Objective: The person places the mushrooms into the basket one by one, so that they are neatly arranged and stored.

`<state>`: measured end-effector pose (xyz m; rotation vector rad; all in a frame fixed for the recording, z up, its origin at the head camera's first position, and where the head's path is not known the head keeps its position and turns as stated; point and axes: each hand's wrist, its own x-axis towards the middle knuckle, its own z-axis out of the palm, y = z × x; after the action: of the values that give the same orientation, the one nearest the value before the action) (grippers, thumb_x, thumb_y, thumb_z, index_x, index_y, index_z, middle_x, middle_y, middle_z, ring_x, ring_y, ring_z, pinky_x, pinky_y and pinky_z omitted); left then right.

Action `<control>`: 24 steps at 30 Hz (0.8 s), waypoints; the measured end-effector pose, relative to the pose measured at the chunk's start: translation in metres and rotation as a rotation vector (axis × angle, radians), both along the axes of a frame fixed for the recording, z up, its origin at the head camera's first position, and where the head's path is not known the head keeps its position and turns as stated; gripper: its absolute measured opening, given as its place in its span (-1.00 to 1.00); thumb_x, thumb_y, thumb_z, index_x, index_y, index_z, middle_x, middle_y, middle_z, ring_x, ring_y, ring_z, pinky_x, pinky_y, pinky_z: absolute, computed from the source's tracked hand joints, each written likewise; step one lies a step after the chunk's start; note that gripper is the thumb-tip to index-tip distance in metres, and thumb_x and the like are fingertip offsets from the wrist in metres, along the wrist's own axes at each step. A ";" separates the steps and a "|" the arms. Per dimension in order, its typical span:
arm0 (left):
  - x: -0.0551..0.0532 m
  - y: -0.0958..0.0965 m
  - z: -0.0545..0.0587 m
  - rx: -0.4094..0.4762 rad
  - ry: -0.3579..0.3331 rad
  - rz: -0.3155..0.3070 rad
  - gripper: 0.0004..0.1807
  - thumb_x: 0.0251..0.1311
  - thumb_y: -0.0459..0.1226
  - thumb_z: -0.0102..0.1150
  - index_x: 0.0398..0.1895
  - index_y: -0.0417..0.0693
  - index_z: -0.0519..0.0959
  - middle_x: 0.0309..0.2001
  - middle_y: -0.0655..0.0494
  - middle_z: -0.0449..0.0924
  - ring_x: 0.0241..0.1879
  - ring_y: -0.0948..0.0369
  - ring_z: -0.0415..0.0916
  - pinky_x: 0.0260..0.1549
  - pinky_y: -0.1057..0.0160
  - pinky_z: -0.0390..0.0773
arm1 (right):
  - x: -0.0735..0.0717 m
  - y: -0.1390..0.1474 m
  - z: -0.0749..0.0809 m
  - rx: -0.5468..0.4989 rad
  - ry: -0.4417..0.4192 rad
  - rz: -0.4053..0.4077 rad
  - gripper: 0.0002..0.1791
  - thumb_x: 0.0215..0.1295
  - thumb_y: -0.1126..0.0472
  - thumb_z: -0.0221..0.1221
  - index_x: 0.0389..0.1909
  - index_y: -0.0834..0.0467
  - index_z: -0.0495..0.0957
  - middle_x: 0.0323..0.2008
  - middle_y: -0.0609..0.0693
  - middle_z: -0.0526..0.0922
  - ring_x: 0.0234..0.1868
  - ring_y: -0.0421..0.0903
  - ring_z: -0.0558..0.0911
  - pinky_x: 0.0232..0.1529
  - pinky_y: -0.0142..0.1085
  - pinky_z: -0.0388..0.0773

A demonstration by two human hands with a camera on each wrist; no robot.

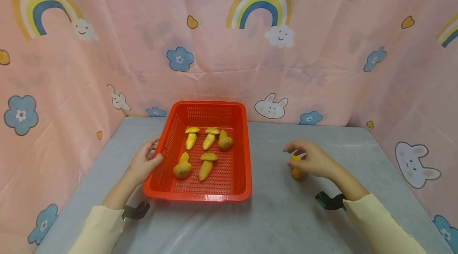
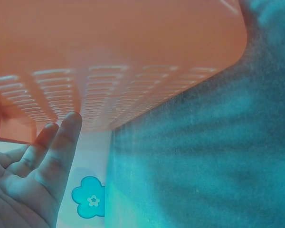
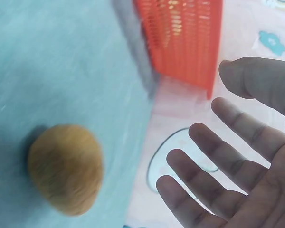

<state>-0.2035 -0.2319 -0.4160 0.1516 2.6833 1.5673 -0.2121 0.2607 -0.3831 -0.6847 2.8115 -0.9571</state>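
A red plastic basket (image 1: 198, 196) with slotted walls sits left of the table's middle. Several yellow-brown mushrooms, such as the front-right one (image 1: 206, 166), lie apart on its floor. My left hand (image 1: 142, 162) is at the basket's left side, the thumb by the rim; in the left wrist view its fingers (image 2: 57, 159) reach fairly straight along the outer wall. To the right, my right hand (image 1: 311, 159) hovers over a single mushroom (image 1: 298, 173) on the table. The right wrist view shows these fingers spread and holding nothing, with the mushroom's rounded brown cap (image 3: 66, 168) apart from them.
A grey cloth-like surface covers the table (image 1: 273, 214). Behind it and at both sides hangs a pink printed curtain (image 1: 318, 15), close to the basket's far edge. Dark bands with a curved piece (image 1: 330, 201) are on both wrists.
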 end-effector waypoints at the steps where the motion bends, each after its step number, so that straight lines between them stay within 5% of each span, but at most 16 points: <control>1: 0.000 0.000 0.000 0.000 -0.001 0.000 -0.35 0.29 -0.37 -0.04 0.43 -0.28 0.08 0.08 -0.32 0.40 0.07 -0.20 0.51 -0.09 -0.05 0.64 | 0.000 0.002 -0.002 0.005 0.001 -0.002 -0.71 0.15 0.19 0.31 -0.09 0.13 0.59 -0.10 0.06 0.65 -0.10 0.10 0.62 -0.09 0.04 0.60; 24: 0.001 0.000 0.002 0.008 -0.009 -0.009 -0.34 0.29 -0.36 -0.05 0.44 -0.29 0.06 0.10 -0.31 0.40 0.06 -0.16 0.51 -0.12 0.07 0.66 | 0.007 0.033 -0.034 0.106 0.064 -0.045 -0.72 0.00 0.29 0.36 -0.21 0.17 0.62 -0.16 0.09 0.63 -0.22 -0.02 0.59 -0.27 -0.18 0.58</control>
<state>-0.2027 -0.2323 -0.4140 0.1565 2.6657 1.5732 -0.2052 0.2938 -0.4167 -0.6531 2.9206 -0.8000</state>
